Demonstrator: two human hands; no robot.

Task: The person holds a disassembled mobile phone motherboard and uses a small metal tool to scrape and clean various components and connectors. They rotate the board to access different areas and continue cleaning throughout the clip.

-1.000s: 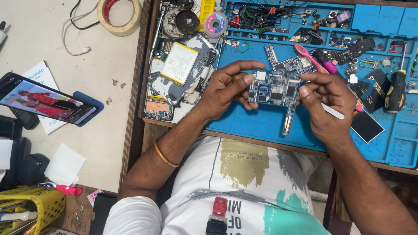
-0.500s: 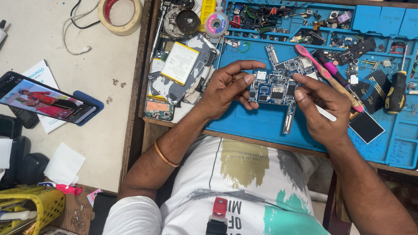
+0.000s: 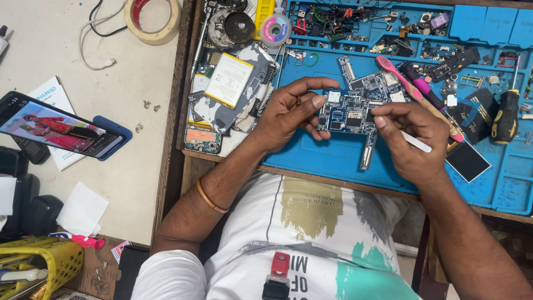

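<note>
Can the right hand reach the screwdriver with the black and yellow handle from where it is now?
Probably yes. The right hand works at the circuit board with a thin white tool, and the screwdriver lies farther to its right on the blue mat. Only the pink toothbrush lies between, flat.

Masking tape roll (image 3: pixel 152 21), lit phone (image 3: pixel 58 129) (propped), pink toothbrush (image 3: pixel 416 91), yellow basket (image 3: pixel 41 266)

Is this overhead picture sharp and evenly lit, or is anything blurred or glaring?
Head view: even, soft light, no harsh shadows; the circuit board and both the left hand and right hand look sharp; the propped phone screen glows without glare; edges bend slightly.
</note>
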